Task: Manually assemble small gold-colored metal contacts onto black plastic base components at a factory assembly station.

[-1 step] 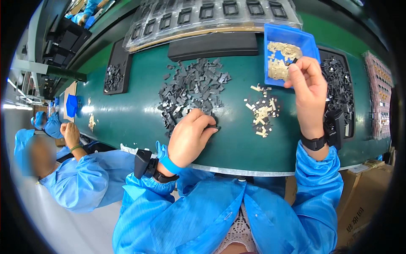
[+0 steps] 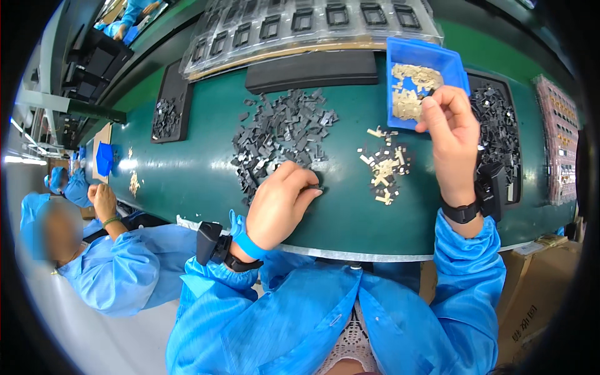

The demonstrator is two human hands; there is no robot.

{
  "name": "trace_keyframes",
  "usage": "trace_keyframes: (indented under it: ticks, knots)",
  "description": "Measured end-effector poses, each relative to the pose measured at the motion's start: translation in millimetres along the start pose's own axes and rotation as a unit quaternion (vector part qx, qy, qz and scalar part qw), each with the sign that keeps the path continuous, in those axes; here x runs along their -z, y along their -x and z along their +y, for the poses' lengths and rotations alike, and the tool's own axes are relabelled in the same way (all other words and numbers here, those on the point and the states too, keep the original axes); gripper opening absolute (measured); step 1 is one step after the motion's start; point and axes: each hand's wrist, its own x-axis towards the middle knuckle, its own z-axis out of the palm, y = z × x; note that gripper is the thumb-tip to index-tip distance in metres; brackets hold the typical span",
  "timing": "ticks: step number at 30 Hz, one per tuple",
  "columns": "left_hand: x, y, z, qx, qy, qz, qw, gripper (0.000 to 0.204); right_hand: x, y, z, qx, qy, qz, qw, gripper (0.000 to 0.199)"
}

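My left hand (image 2: 279, 203) is closed in a pinch at the near right edge of a heap of small dark grey rectangular pieces (image 2: 284, 128). A small dark piece shows at its fingertips. Over the near side of a blue bin (image 2: 459, 59), my right hand (image 2: 451, 122) pinches a small dark piece (image 2: 429, 93) between thumb and forefinger. Thin cream-coloured strips (image 2: 417, 76) lie inside that bin. Between my hands, a smaller scatter of cream strips and dark bits (image 2: 383, 167) lies on the green table (image 2: 350, 219).
Behind the heap stand a black foam block (image 2: 312, 72) and a clear tray of black frames (image 2: 303, 22). Black trays of dark pieces lie left (image 2: 169, 115) and right (image 2: 500, 119). A pink tray (image 2: 558, 140) is far right. A co-worker (image 2: 125, 262) sits at left.
The whole view has shifted very slightly. Both hands keep the same pinch and place relative to the heap and the bin.
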Motion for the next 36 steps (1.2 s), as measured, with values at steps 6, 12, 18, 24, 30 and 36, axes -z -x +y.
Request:
trace_keyframes:
  ticks: [6, 12, 18, 24, 30, 36]
  knots:
    - [-2.6, -33.7, 24.1, 0.040, 0.380, -0.031, 0.924, 0.015, -9.2, 13.7, -1.2, -0.082, -0.075, -0.116, 0.987, 0.020]
    - [-9.7, -56.4, 30.4, 0.033, 0.569, -0.085, 0.817, 0.024, -14.6, 19.8, 5.4, -0.035, -0.090, -0.228, 0.969, 0.037]
    - [-18.8, -62.5, 13.2, 0.044, 0.613, -0.096, 0.783, 0.034, -16.9, 21.7, -1.7, -0.001, -0.040, -0.246, 0.968, 0.037]
    - [-23.0, -61.1, 15.0, 0.065, 0.660, -0.088, 0.743, 0.023, -18.1, 24.0, 6.4, 0.002, -0.037, -0.236, 0.971, 0.036]
    - [-25.7, -58.1, 15.4, 0.039, 0.641, -0.065, 0.764, 0.016, -20.8, 25.3, 4.0, -0.050, -0.080, -0.188, 0.978, 0.042]
    - [-33.0, -53.3, 16.6, 0.031, 0.615, 0.010, 0.788, 0.015, -23.0, 26.8, -0.2, -0.065, -0.085, -0.190, 0.976, 0.039]
